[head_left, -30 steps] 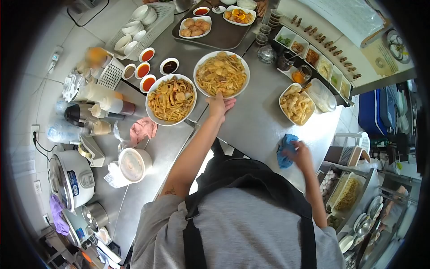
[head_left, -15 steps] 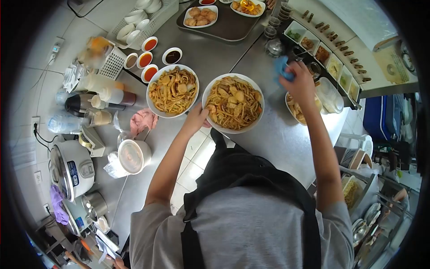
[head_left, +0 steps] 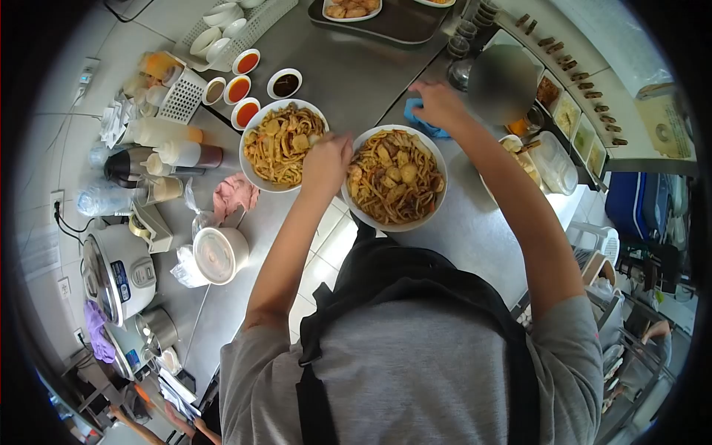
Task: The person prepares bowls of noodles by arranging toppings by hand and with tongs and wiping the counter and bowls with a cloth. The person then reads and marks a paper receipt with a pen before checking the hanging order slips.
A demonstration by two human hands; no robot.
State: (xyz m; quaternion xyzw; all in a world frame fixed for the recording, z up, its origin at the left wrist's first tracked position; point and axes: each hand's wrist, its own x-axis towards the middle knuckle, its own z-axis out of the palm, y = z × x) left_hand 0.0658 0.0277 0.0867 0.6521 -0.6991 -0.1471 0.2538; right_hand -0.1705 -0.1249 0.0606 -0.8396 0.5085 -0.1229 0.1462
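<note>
Partly hidden, the blue cloth [head_left: 421,119] lies under the right hand [head_left: 440,106].

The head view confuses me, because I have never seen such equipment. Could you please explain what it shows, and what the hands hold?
There is no machine here. A person wears a camera on the head, looking forward and down, so you see their grey shirt and two bare hands. On the metal worktop stand the left bowl of noodles and the right bowl of noodles, with small sauce dishes beyond the left one. The left hand is between the bowls; whether it touches either is unclear. The right hand is at a blue cloth; I cannot tell if it grips it.
</note>
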